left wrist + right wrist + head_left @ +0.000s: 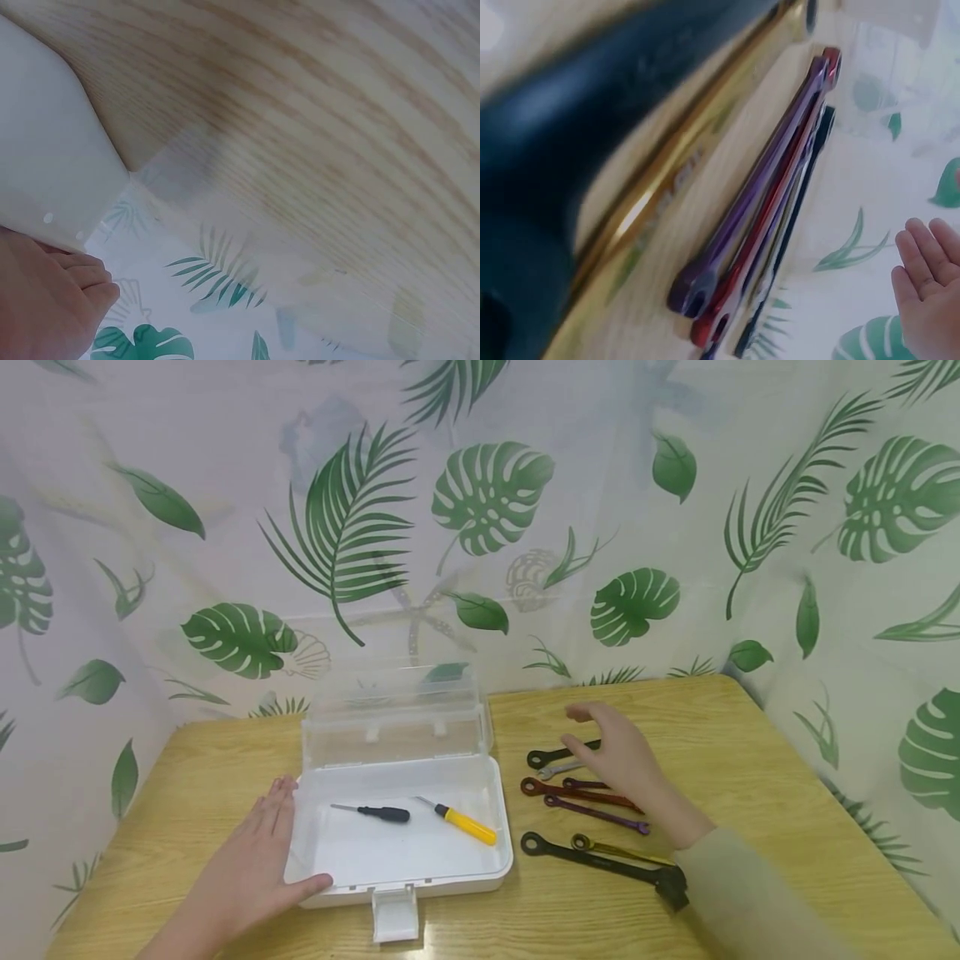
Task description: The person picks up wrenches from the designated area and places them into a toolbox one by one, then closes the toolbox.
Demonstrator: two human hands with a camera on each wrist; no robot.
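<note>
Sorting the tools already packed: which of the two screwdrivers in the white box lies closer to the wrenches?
The yellow-handled screwdriver. It lies at the box's right end, toward the wrenches; the black-handled screwdriver lies nearer the middle, toward the left hand.

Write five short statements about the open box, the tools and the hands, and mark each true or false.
1. The white plastic box stands open with its clear lid up. True.
2. Three screwdrivers lie inside it. False: two, the black-handled screwdriver and the yellow-handled screwdriver.
3. The left hand rests flat against the box's left side. True.
4. The right hand grips the red wrench. False: it hovers open above the wrenches.
5. The wrenches lie left of the box. False: right of it, on the wooden table.
</note>
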